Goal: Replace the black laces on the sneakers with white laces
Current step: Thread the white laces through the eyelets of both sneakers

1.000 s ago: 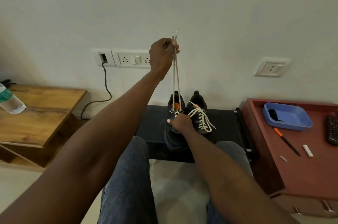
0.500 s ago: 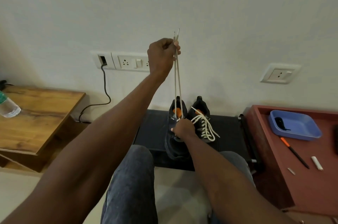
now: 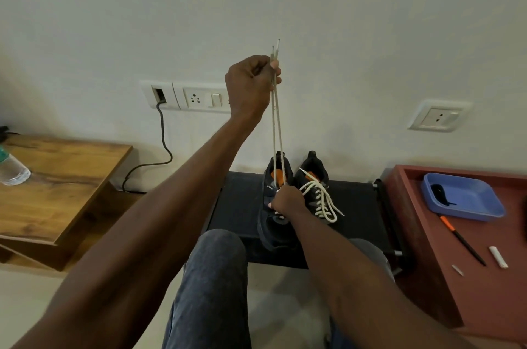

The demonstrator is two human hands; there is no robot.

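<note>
On the low black tabletop (image 3: 353, 206), your right hand (image 3: 286, 200) steadies the left dark sneaker (image 3: 275, 206); your left hand (image 3: 251, 83) pinches both white cotton lace ends (image 3: 276, 126) taut overhead. Likely evening lengths; next, tie them.

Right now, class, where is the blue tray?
In the head view the blue tray sits at the far right on the red-brown table, right of the sneakers, with an orange-and-black pen just in front of it.

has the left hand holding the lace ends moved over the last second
No. The left hand pinches both white lace ends taut at the same spot as before, just right of the wall switch plate; only the camera shifted.
</note>
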